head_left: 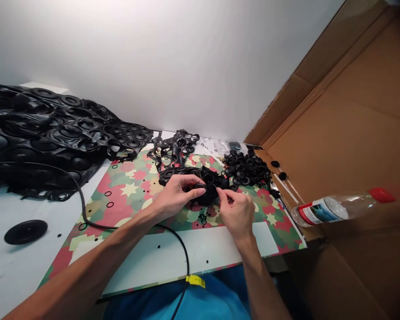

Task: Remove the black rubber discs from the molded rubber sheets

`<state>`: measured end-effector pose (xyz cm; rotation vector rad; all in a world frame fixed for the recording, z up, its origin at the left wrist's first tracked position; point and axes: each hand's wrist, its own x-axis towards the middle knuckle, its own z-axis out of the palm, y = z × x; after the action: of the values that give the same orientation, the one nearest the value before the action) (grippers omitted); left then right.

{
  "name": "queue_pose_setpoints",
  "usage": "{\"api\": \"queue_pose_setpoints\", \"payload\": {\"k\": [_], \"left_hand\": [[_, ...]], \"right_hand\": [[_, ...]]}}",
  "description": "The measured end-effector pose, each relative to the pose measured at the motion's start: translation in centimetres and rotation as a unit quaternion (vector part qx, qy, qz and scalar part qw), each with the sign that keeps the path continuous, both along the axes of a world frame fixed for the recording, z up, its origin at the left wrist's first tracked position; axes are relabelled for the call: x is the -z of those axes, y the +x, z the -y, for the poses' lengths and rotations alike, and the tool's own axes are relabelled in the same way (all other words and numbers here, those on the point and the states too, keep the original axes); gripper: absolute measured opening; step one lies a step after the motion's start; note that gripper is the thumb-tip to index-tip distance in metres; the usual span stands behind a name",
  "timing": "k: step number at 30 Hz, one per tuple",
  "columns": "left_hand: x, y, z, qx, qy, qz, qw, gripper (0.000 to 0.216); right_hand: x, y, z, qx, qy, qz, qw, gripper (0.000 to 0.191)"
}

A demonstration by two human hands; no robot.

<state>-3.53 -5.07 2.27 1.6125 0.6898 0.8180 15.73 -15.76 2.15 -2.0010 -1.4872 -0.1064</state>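
A black molded rubber sheet [205,198] with round parts lies bunched between my hands over the camouflage-patterned board. My left hand [178,193] pinches its near left side, thumb and fingers closed on the rubber. On its right side my right hand [235,206] is closed in a pinch, fingertips at the edge of the rubber; the exact bit between them is too small to make out. Just behind my hands, more of the black rubber runs to the left. A heap of loose black round rubber parts [248,169] lies beyond my right hand.
A large pile of black rubber sheets [46,133] covers the left. A black disc [26,232] lies near it. A black cable [84,209] crosses the board [130,202] under my left forearm. At right are a plastic bottle [330,209] and a cardboard wall [353,120].
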Motion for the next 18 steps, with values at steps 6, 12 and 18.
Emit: {"api": "queue_pose_setpoints", "payload": {"k": [6,12,18], "left_hand": [[0.1,-0.5,0.1,0.076,-0.077,0.038,0.993,0.042],[-0.3,-0.4,0.4,0.032,-0.103,0.050,0.993,0.041],[0.0,-0.1,0.6,0.025,-0.111,0.068,0.991,0.042]], "right_hand": [[-1.0,0.9,0.3,-0.075,-0.010,-0.107,0.991,0.052],[-1.3,3.0,1.5,-0.160,-0.024,-0.249,0.955,0.052],[-0.9,2.1,3.1,-0.132,0.018,-0.285,0.949,0.049]]}}
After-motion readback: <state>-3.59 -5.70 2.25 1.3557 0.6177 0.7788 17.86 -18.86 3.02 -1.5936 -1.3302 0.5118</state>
